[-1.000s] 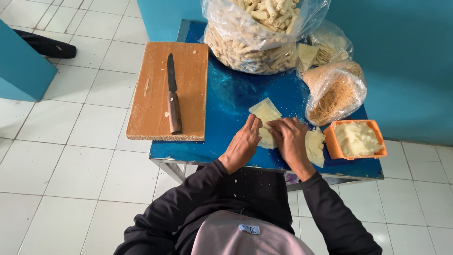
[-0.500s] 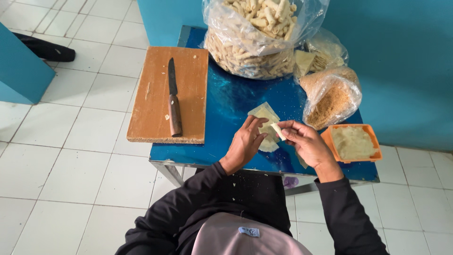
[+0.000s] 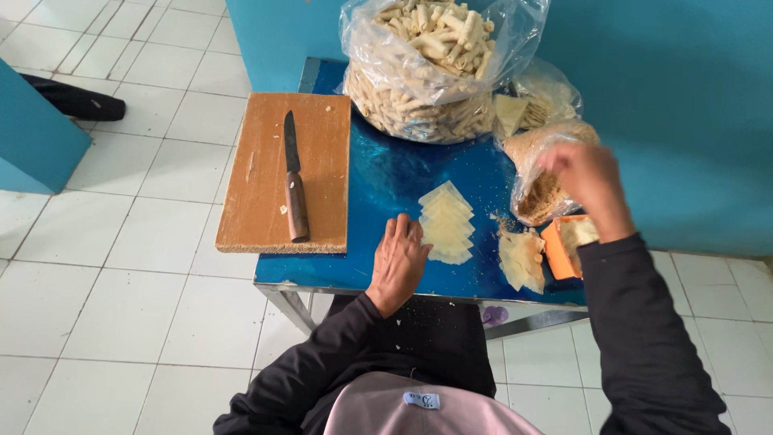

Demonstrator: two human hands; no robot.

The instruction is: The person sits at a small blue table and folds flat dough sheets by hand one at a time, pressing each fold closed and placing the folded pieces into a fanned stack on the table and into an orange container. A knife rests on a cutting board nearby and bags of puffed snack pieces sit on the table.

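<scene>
My left hand lies flat on the blue table, fingers apart and holding nothing. Its fingertips touch the left edge of a fanned stack of pale square wrappers. My right hand is lifted and blurred, its back toward me, over a clear bag of brown crumbs. Its fingers curl downward, and I cannot see whether anything is in them.
A big clear bag of pale rolled sticks stands at the back. On the left a wooden cutting board carries a knife. An orange tray and a second wrapper pile sit at the front right. Teal walls close the right and left sides.
Both hands were together rolling a wrapper at the stack. Now my right hand has risen to the crumb bag, and my left hand has dropped flat onto the table.
</scene>
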